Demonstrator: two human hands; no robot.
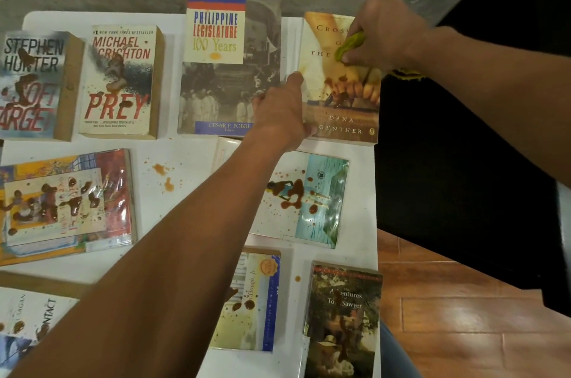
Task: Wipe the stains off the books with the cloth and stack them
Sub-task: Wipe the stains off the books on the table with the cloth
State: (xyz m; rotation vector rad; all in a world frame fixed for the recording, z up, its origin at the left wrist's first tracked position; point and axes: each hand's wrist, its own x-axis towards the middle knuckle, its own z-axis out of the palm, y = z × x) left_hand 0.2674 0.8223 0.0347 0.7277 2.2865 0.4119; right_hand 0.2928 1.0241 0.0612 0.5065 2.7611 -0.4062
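Several stained paperbacks lie face up on a white table (191, 161). At the far right lies the Dana Gynther book (343, 118), with brown stains near its middle. My right hand (386, 34) grips a bunched yellow-green cloth (349, 45) and presses it on the upper part of that cover. My left hand (279, 113) holds the book's left edge, thumb on the cover and fingers curled at the side. To its left lies the Philippine Legislature book (222, 68), with no stains that I can see.
Along the back left lie Prey (119, 81) and Soft Target (31, 84), both stained. Nearer me are a plastic-covered book (65, 201), a beach-cover book (309, 198), Tom Sawyer (343, 322) and Contact (27, 322). Brown drips (163, 175) mark the table. Wooden floor (463, 316) lies to the right.
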